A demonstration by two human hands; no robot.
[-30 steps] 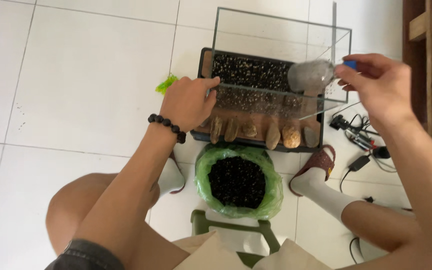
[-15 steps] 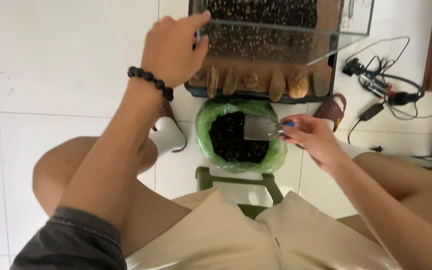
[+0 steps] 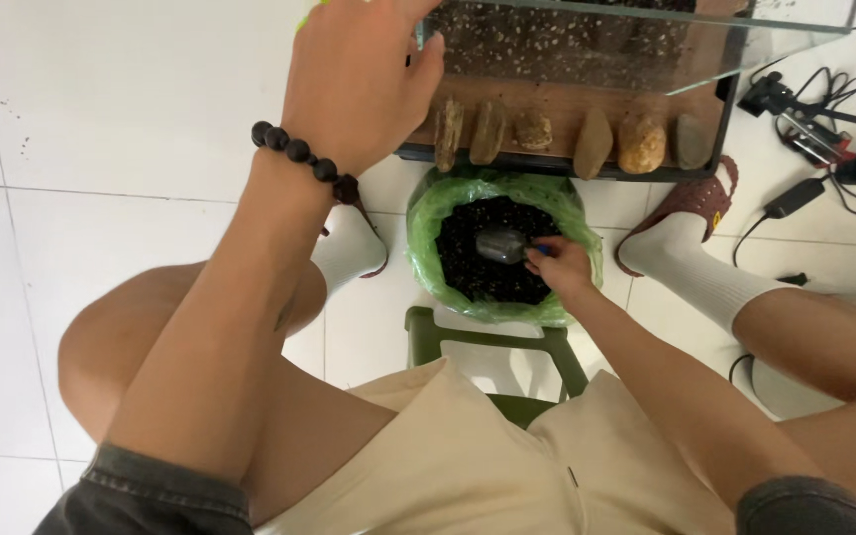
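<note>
My left hand (image 3: pixel 359 79), with a dark bead bracelet on the wrist, grips the near left rim of a glass tank (image 3: pixel 646 45) that holds speckled gravel. My right hand (image 3: pixel 559 266) reaches down into a green plastic bag (image 3: pixel 428 223) full of dark soil (image 3: pixel 478 277) on the floor between my feet. It holds a small clear scoop (image 3: pixel 500 244) with a blue handle, its mouth lying on the soil.
Several brown stones (image 3: pixel 591 141) stand in a row along the tank's wooden base. Black cables and plugs (image 3: pixel 814 129) lie on the white tiles at the right. My feet in white socks and brown sandals flank the bag. I sit on a green stool (image 3: pixel 492 347).
My right hand has brought the scoop down from the tank's rim into the bag of soil. The view has tilted downward; my left hand stays on the tank.
</note>
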